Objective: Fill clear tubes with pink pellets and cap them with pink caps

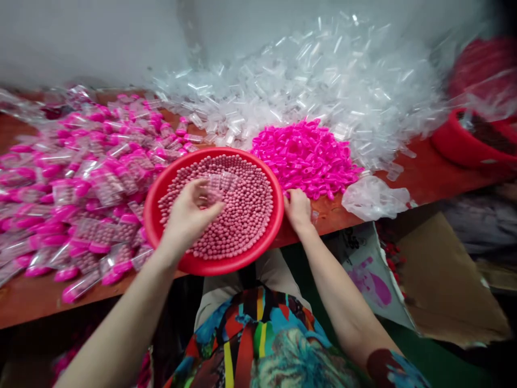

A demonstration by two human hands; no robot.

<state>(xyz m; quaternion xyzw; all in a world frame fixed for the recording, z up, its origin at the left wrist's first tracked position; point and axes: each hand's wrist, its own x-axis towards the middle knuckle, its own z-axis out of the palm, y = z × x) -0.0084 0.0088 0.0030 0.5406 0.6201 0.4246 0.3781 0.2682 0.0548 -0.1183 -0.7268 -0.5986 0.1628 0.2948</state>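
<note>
Bottles (109, 186), bead-filled, heap at nine o'clock off basin (226, 265), empties (315, 81) left at one; left hand (193, 207) pinches clear tubes (221, 183), right hand (298, 209) (grip: cannot tell) at three.

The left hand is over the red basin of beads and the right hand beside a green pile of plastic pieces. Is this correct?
Not quite: in the head view, the pile of plastic pieces is pink, not green. The right hand is beside it, and the left hand over the red basin of beads.
</note>
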